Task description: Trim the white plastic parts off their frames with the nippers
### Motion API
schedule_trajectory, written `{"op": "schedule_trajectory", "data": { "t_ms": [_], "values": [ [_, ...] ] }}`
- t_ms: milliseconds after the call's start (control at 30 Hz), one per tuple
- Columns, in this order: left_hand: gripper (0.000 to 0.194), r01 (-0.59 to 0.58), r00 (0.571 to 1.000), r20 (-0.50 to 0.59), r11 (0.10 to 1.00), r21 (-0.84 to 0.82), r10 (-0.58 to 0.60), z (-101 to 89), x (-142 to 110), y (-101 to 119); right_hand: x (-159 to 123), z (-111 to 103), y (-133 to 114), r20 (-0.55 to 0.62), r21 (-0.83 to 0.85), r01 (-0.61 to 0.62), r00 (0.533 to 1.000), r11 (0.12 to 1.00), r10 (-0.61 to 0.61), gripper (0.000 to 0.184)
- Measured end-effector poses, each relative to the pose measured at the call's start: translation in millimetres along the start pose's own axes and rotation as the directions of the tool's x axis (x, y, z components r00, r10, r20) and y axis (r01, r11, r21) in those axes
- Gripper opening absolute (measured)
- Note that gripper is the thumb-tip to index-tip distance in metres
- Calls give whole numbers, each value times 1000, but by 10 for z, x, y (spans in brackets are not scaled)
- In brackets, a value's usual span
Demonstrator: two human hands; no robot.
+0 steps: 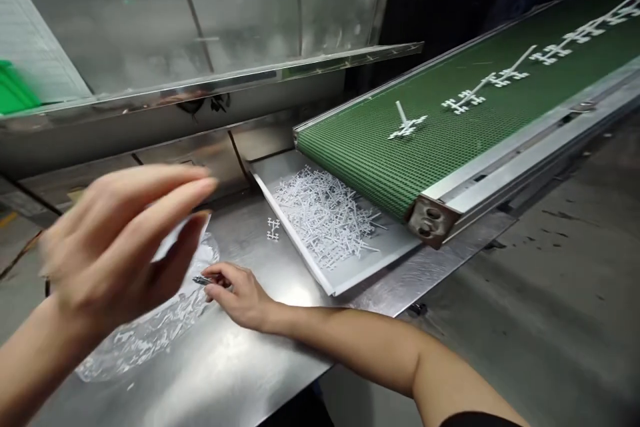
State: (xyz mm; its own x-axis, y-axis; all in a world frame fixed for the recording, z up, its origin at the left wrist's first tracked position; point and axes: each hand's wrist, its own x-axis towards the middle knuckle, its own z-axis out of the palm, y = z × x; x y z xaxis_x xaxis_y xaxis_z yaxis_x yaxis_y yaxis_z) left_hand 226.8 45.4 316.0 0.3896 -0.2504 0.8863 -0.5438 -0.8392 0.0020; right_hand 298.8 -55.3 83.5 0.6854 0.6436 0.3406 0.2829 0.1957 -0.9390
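My left hand is raised close to the camera, slightly blurred, with its fingers bent forward and the thumb apart from them. Nothing shows between them. Lower down, my right hand pinches a small dark metallic object; its kind is too small to make out. Beneath and beside both hands, a clear plastic bag lies crumpled on the metal table. One white branched plastic piece rests on the table, between my right hand and a white tray.
Many small white plastic pieces are heaped in the tray under the end of a green conveyor belt. Several white moulded sprues lie along the belt. A metal ledge crosses behind the table. A green bin stands at far left.
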Motion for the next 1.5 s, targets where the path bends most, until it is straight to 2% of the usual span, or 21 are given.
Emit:
{"op": "schedule_trajectory", "data": {
  "t_ms": [33,67,100,167,233,300,367,467,533,600,667,733,833,900,1000,1100,1167,1233,1333,1400,1500],
  "values": [
    [54,-267,962,84,960,82,260,258,260,41,-4,0,-5,8,-7,1,1000,1000,-1,23],
    [54,-401,913,122,911,92,389,523,515,87,-5,-3,-7,14,-17,2,1000,1000,-2,20],
    [48,-451,886,153,890,61,438,793,759,138,-3,-8,-7,19,-29,2,1000,1000,-2,19],
    [35,-446,860,254,894,-45,442,1325,1200,252,7,-19,-1,22,-52,-2,1000,999,3,19],
    [32,-421,836,356,904,-72,417,1832,1547,361,21,-26,7,19,-68,-9,1000,998,11,18],
    [31,-406,827,391,910,-79,403,2298,1775,444,38,-26,15,10,-77,-19,1000,997,20,17],
    [23,-408,819,394,906,-113,417,2698,1891,488,53,-20,20,1,-74,-27,1000,997,28,17],
    [14,-380,806,441,916,-126,395,3121,1933,491,59,-9,19,-1,-58,-30,1000,998,30,19],
    [21,-315,819,476,944,-96,321,3270,1937,460,50,-4,11,9,-49,-26,1000,998,26,19],
    [30,-252,836,489,966,-63,250,3323,1943,405,39,-3,3,21,-43,-21,1000,999,22,19],
    [31,-220,846,489,974,-45,214,3293,1939,327,31,-4,1,29,-37,-17,999,999,18,17],
    [27,-198,862,468,979,-45,196,3181,1899,234,30,-3,5,23,-27,-20,1000,999,20,16],
    [17,-137,910,383,988,-76,156,2814,1738,103,32,1,18,2,-2,-31,1000,1000,31,15],
    [14,-92,939,322,990,-104,121,2410,1548,44,33,-2,24,-9,24,-35,999,999,36,16],
    [15,-56,959,273,993,-100,81,1636,1097,7,41,-28,30,-15,79,-45,999,996,47,17],
    [16,-38,965,258,999,8,34,923,429,17,74,-78,45,-33,149,-71,997,986,77,18],
    [15,-19,967,254,997,72,0,622,-105,35,109,-117,63,-62,198,-85,993,977,99,19],
    [17,4,963,268,995,102,-31,481,-653,50,140,-153,85,-94,233,-86,989,969,111,23],
    [21,75,951,285,984,161,-119,465,-1349,47,156,-190,105,-126,248,-91,984,964,125,29],
    [19,138,940,281,969,203,-193,498,-1647,34,142,-196,106,-132,236,-102,982,967,136,30],
    [17,160,923,301,949,273,-242,530,-1864,13,106,-188,97,-118,191,-122,982,974,146,29]
  ]
}}
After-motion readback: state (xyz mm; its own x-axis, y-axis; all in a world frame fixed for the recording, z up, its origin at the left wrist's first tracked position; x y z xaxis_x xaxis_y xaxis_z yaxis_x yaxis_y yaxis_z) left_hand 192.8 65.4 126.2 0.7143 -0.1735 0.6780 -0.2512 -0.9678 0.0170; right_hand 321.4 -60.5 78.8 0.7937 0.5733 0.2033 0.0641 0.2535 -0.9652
